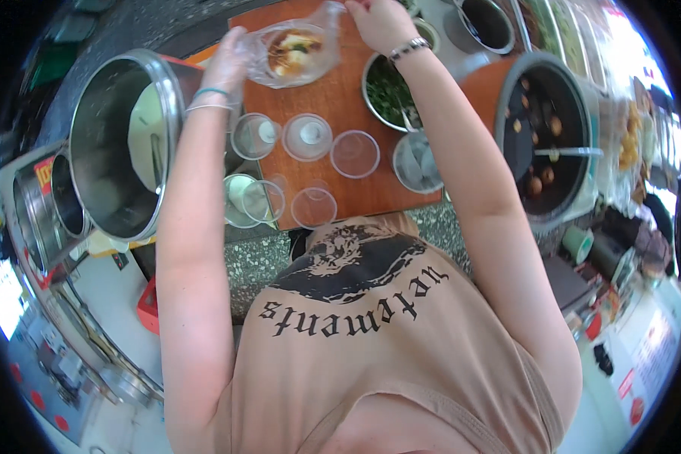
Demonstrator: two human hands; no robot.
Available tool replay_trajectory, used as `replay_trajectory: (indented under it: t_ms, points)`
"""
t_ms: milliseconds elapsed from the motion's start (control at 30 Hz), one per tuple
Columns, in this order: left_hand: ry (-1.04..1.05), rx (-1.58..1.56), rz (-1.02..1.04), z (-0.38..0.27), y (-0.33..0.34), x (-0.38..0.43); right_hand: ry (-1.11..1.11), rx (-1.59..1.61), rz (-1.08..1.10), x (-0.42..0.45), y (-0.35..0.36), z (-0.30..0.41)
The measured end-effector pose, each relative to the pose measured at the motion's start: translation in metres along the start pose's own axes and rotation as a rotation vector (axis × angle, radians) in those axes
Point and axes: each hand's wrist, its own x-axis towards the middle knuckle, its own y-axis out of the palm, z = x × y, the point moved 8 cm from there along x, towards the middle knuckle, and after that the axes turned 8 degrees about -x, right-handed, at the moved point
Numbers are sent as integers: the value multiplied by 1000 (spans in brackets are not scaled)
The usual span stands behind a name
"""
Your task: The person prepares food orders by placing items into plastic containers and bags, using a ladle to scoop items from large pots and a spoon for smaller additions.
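Observation:
A clear plastic bag (332,34) is stretched between my hands above the brown wooden board (340,102). Through its film shows a round portion of soft white food with brown sauce (295,54). My left hand (224,65), in a clear disposable glove, grips the bag's left side; its fingers are blurred. My bare right hand (377,22) pinches the bag's twisted upper right end, with the fingertips partly cut off by the frame's top. Clear plastic cups stand below the bag, among them one with a white disc-like bottom (307,136) and a clear one (355,154).
A tall steel pot with white contents (127,142) stands left of my left forearm. Under my right forearm sits a steel bowl of chopped greens (391,91). Further right is a pot of dark liquid with brown eggs (545,136) and a ladle. A dark-filled steel container (482,25) stands behind.

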Motion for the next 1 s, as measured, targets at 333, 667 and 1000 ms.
replay_trajectory:
  t_ms: [333, 667, 1000]
  points:
    - [-215, -382, 164, -5, 9, -23, 261, 16, -111, -78, 27, -22]
    - [-212, -380, 110, -3, 8, -44, 353, 210, -341, -69, 91, -77]
    - [-200, -343, 87, -1, 7, -50, 249, 424, -599, -97, 90, -85]
